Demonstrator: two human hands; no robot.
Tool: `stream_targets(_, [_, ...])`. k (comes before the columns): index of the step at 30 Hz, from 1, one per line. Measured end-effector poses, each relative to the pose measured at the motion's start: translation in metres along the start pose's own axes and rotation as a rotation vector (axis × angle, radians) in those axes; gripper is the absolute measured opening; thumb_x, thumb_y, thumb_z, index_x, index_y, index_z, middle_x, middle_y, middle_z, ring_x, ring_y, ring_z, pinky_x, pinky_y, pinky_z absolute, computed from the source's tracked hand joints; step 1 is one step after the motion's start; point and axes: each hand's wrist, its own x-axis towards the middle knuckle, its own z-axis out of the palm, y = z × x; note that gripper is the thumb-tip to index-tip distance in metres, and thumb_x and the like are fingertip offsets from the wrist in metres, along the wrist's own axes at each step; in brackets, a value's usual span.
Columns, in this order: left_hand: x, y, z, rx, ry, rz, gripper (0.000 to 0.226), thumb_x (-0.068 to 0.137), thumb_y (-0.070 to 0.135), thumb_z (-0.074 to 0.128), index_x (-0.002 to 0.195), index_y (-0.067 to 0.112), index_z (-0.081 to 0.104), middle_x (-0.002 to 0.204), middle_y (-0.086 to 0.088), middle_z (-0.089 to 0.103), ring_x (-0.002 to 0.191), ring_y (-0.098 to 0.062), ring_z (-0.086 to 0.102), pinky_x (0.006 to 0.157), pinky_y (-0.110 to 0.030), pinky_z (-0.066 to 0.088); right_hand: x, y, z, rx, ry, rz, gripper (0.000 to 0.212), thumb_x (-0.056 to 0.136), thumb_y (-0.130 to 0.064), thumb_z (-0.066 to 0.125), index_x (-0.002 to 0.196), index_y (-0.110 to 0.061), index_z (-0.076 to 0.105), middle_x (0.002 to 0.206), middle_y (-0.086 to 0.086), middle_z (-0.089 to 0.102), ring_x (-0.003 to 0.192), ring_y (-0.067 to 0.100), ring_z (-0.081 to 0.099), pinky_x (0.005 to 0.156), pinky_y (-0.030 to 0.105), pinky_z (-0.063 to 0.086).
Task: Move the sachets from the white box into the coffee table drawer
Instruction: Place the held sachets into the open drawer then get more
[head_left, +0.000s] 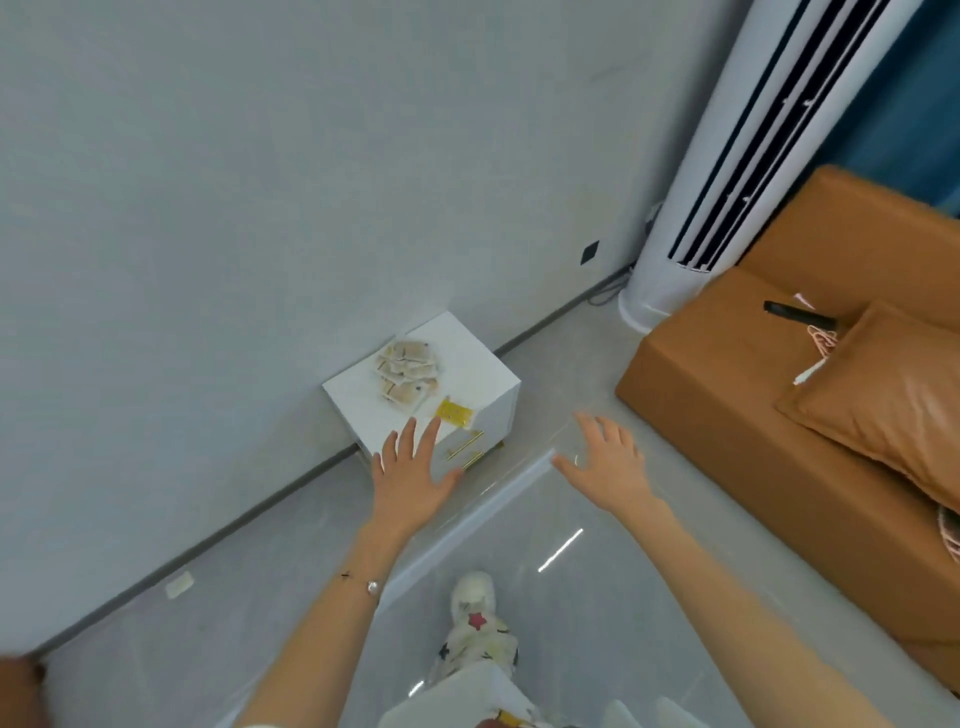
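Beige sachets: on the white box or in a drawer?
On it: the pile of beige sachets lies on top of the white cube-shaped box.

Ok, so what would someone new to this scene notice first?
The two bare hands stand out first: the left hand and right hand stretch forward mid-frame, fingers spread, holding nothing. Just beyond the left hand, a heap of pale sachets lies on top of a white cube with gold handles, set against the wall. On the right, an orange sofa and a tall white tower air conditioner fill the corner.
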Motion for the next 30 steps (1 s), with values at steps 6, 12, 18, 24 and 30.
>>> stream_targets(6, [0.093,-0.036,0.008,-0.033,0.005,-0.13,0.08,0.084,0.069,0.03,0.152,0.037,0.002,0.162,-0.001,0.001,0.148,-0.03,0.002,0.118,-0.048,0.005,0.122,-0.031,0.017,-0.056,-0.048,-0.057,0.078,0.087,-0.057,0.053,0.151,-0.03,0.017,0.156,0.006,0.023,0.143,0.028,0.018,0.116,0.044,0.02])
stream_targets(12, [0.168,-0.07,0.0,-0.077,-0.077,-0.242,0.074,0.093,0.055,0.044,0.152,0.036,0.003,0.162,-0.002,0.001,0.148,-0.03,0.002,0.118,-0.048,0.008,0.206,-0.058,0.032,-0.026,-0.231,-0.01,0.078,0.086,-0.055,0.056,0.15,-0.031,0.019,0.155,0.005,0.022,0.144,0.029,0.017,0.115,0.045,0.021])
stream_targets(18, [0.23,-0.092,-0.009,-0.042,-0.089,-0.315,0.074,0.094,0.055,0.042,0.152,0.034,0.0,0.162,-0.002,0.0,0.148,-0.03,0.002,0.117,-0.048,0.007,0.278,-0.087,0.055,-0.071,-0.354,-0.042,0.079,0.086,-0.053,0.058,0.15,-0.031,0.018,0.156,0.003,0.021,0.144,0.027,0.016,0.113,0.044,0.023])
stream_targets(24, [0.295,-0.132,0.058,-0.207,-0.079,-0.44,0.072,0.093,0.05,0.048,0.152,0.03,0.013,0.16,-0.003,0.016,0.146,-0.029,0.015,0.117,-0.048,0.016,0.353,-0.086,0.154,-0.203,-0.621,-0.094,0.083,0.085,-0.055,0.055,0.152,-0.034,0.01,0.158,0.005,0.012,0.144,0.028,0.013,0.112,0.043,0.025])
stream_targets(30, [0.365,-0.175,0.18,-0.362,-0.098,-0.591,0.074,0.091,0.047,0.053,0.152,0.029,0.016,0.159,-0.006,0.017,0.145,-0.031,0.018,0.116,-0.047,0.02,0.425,-0.064,0.295,-0.388,-0.74,-0.203,0.085,0.088,-0.062,0.047,0.152,-0.033,-0.001,0.161,0.0,0.0,0.148,0.03,0.005,0.116,0.048,0.016])
